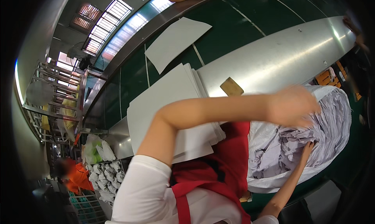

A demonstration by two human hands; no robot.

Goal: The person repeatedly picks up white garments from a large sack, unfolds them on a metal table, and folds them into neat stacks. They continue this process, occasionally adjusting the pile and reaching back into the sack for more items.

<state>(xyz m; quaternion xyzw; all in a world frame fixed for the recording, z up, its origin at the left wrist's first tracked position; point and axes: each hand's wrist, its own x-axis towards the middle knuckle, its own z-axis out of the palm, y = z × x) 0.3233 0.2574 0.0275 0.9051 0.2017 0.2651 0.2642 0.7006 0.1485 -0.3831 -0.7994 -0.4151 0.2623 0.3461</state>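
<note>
A large white woven sack [253, 146] stands at the right, gaping, packed with thin, crumpled, pale paper-like sheets [332, 114]. My left arm reaches across my body. My left hand [295, 107], smeared by motion, is over the sack's near edge; its fingers cannot be made out. Lower in the sack, my right hand [308, 149] grips the edge of the sheets, with its fingertips partly buried among them. A thick stack of flat white sheets [164, 95] lies on the table to the left, partly behind my left arm.
A single white sheet [177, 42] lies on the green belt [242, 9] beyond the metal ledge [273, 56]. On that ledge sits a small brown block [231, 86]. White bundles [105, 179] and a metal rack [58, 111] are at the left, near a person in orange [78, 177].
</note>
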